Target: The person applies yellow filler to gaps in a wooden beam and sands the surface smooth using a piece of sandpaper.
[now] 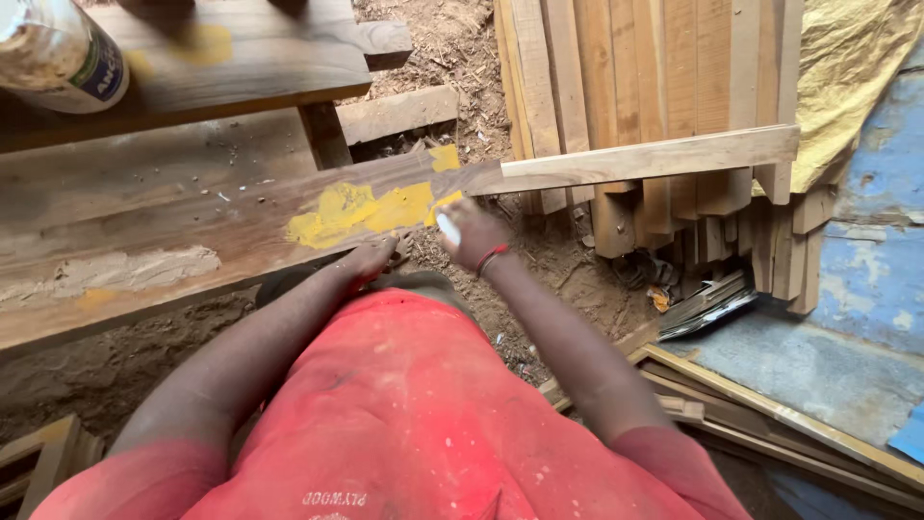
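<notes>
plank (192, 226): long rough brown board, yellow filler patch (371, 207) smeared near its end. right hand (474, 234) grasps a small white tool (449, 228) beside the patch. left hand (373, 258) rests at the plank's edge, finger state unclear.

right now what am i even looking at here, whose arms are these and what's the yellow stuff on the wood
There is one picture, taken by a camera worn on a person's head, looking down over their red shirt. Both arms belong to that person. The left hand rests at the near edge of a long wooden plank. The right hand, with a red band at the wrist, holds a small white tool against the plank; its kind is too blurred to tell. The yellow patches look like a paste or filler spread on the wood. A pale patch lies farther left. A plastic bottle sits top left, and a stack of wooden slats stands behind on dirt ground.
</notes>
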